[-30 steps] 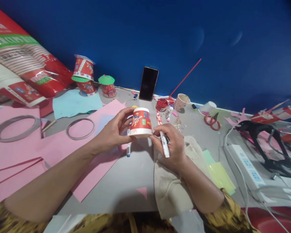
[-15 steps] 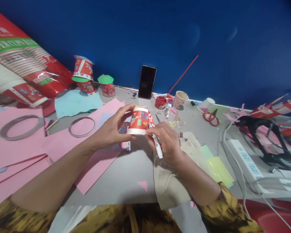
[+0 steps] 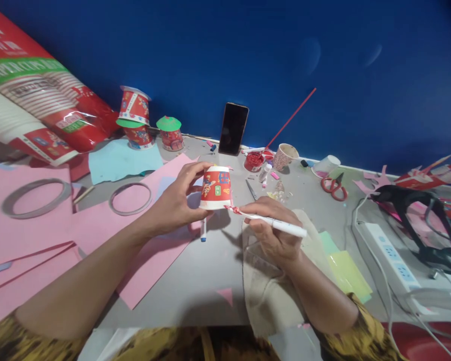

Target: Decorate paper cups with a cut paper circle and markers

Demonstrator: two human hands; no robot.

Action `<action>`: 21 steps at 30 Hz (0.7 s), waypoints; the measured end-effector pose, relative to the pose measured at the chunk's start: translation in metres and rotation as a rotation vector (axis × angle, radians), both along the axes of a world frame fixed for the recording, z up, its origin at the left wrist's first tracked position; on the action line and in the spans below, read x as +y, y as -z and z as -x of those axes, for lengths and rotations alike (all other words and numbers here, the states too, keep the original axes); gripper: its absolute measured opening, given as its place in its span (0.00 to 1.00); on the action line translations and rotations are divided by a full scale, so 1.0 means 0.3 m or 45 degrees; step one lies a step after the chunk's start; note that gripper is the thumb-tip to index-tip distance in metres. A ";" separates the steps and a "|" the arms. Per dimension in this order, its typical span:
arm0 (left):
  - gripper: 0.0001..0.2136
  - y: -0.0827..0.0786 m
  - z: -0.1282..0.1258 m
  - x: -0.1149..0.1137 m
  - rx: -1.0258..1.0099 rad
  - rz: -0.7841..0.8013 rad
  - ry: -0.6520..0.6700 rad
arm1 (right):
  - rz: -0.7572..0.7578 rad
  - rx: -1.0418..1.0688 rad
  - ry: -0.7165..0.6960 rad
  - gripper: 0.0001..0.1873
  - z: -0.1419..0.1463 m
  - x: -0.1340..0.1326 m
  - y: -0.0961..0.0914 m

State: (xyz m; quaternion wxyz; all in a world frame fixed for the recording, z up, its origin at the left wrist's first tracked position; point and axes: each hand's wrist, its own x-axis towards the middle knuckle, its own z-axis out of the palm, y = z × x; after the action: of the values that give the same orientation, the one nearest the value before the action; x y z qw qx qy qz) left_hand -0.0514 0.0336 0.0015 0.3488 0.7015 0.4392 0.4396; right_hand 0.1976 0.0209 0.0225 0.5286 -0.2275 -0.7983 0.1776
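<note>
My left hand (image 3: 176, 200) is closed round an upside-down red-and-white printed paper cup (image 3: 215, 188), held just above the grey table (image 3: 195, 271). My right hand (image 3: 272, 230) grips a white marker pen (image 3: 274, 221) with a red-stained tip. The pen lies nearly level and its tip touches the cup's lower rim on the right. A second marker (image 3: 203, 229) with a blue end lies on the table under the cup. A beige cloth (image 3: 270, 296) lies beneath my right wrist.
Pink paper sheets (image 3: 33, 225) and two tape rings (image 3: 131, 198) lie at left. Decorated cups (image 3: 135, 118), a phone (image 3: 233, 129), a red paint pot (image 3: 253, 161), red scissors (image 3: 332, 185), a power strip (image 3: 389, 255) and a bag of cups (image 3: 33, 108) ring the table.
My right hand swung the pen from pointing down toward me to lying nearly level, its tip now at the cup's bottom rim. The left hand turned the cup slightly.
</note>
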 end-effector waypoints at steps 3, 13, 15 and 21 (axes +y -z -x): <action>0.40 0.001 -0.003 -0.005 0.007 -0.018 0.029 | 0.036 0.015 0.067 0.08 0.007 -0.006 0.007; 0.38 -0.011 -0.010 -0.011 0.019 -0.014 0.030 | -0.033 -0.031 0.149 0.04 0.008 -0.010 0.013; 0.38 -0.009 -0.010 -0.011 0.017 -0.019 0.034 | -0.038 -0.048 0.148 0.04 0.006 -0.007 0.014; 0.40 0.004 -0.005 -0.008 0.040 -0.077 0.045 | -0.031 -0.064 0.122 0.03 0.004 -0.004 0.016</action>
State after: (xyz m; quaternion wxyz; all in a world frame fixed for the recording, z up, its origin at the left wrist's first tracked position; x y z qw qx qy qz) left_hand -0.0500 0.0312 0.0003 0.3284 0.7263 0.4187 0.4352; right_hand 0.1962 0.0197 0.0177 0.5189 -0.2634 -0.8017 0.1366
